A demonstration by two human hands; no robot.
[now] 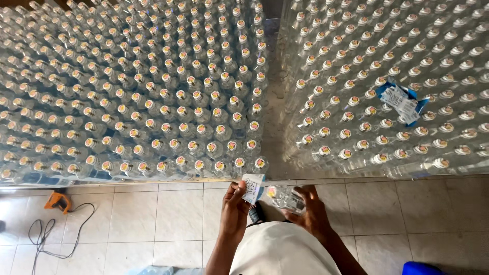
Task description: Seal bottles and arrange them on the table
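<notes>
Right hand (311,213) wrapped around a clear bottle (286,198), fingers closed on its body, cap end (271,191) tilted toward the left hand. Left hand (235,210) pinching a small white-and-blue label (252,187) between thumb and fingertips, fingers closed on it; label just beside the bottle's cap, whether touching cannot be told.

Just beyond both sets of fingers: two big blocks of upright capped bottles, seen from above. Left block (132,86) up and to the left of the fingers, right block (387,81) up and to the right, a narrow gap (272,91) between them straight ahead of the held bottle. Near edge of both blocks close above the fingertips.

On top of the right block, well away to the right of the fingers: loose stack of the same white-and-blue labels (402,103).

Tiled floor (168,219) under the hands. Far left of the left fingers, on the floor: orange tool (57,201) with a black cord (56,237) looped near it. Low right of the right hand: blue object (425,268), cut off by the frame edge.
</notes>
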